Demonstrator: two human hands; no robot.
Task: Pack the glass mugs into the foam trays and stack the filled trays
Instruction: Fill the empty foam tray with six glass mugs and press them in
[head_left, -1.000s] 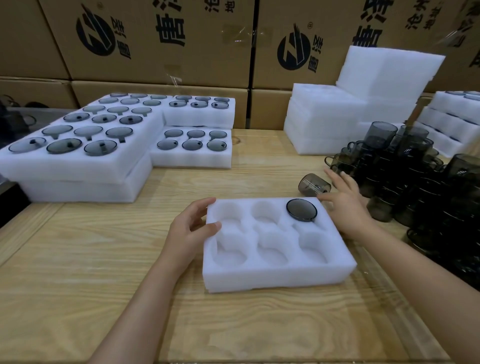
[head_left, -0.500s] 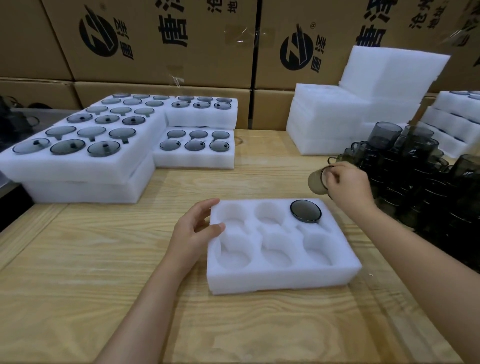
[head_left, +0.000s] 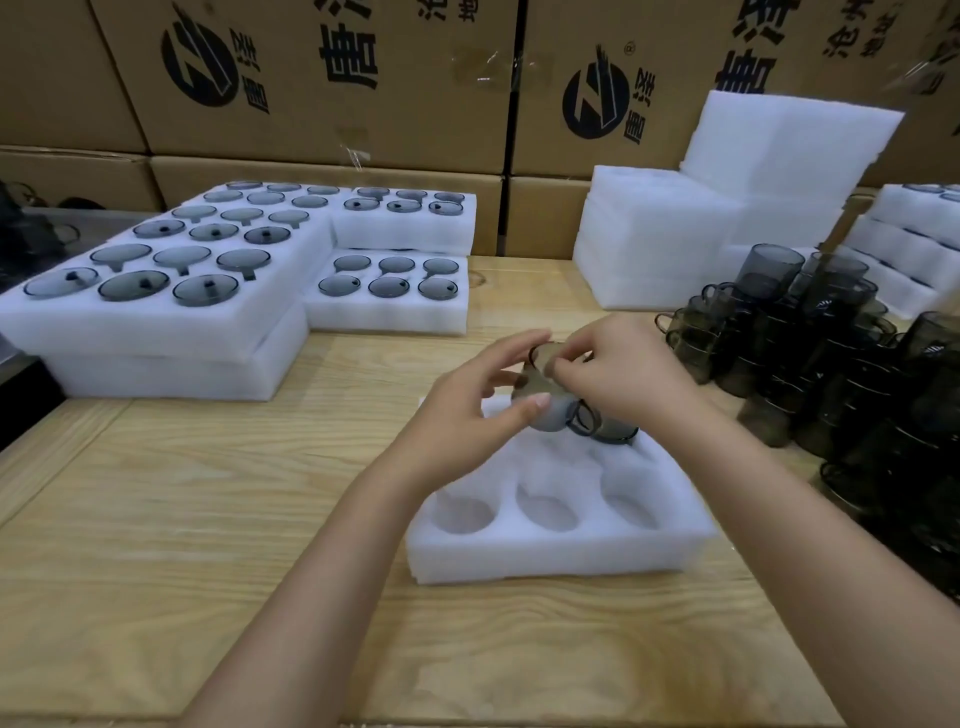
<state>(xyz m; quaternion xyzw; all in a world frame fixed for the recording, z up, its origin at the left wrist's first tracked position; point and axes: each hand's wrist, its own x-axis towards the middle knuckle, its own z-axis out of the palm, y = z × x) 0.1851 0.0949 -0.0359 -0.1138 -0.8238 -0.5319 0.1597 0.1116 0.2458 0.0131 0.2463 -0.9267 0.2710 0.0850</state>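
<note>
Both hands now off tray (head_left: 545, 556); left hand (head_left: 467, 410) and right hand (head_left: 623, 369) fingers gripping mug (head_left: 545, 410) above it; glass could slip, chip.

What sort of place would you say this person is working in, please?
Probably a packing area in a warehouse or small factory: printed cardboard cartons stacked behind the wooden bench, filled foam trays, and a heap of loose glass mugs.

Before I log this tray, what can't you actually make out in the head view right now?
- Back-row pockets of the foam tray: covered by both hands, left and right, so the count of seated mugs is unknown.
- Held mug: blurred, orientation unclear.
- Mug already in the tray: mostly hidden by the right hand.
- Loose mug pile: cut off by the right edge.
</note>
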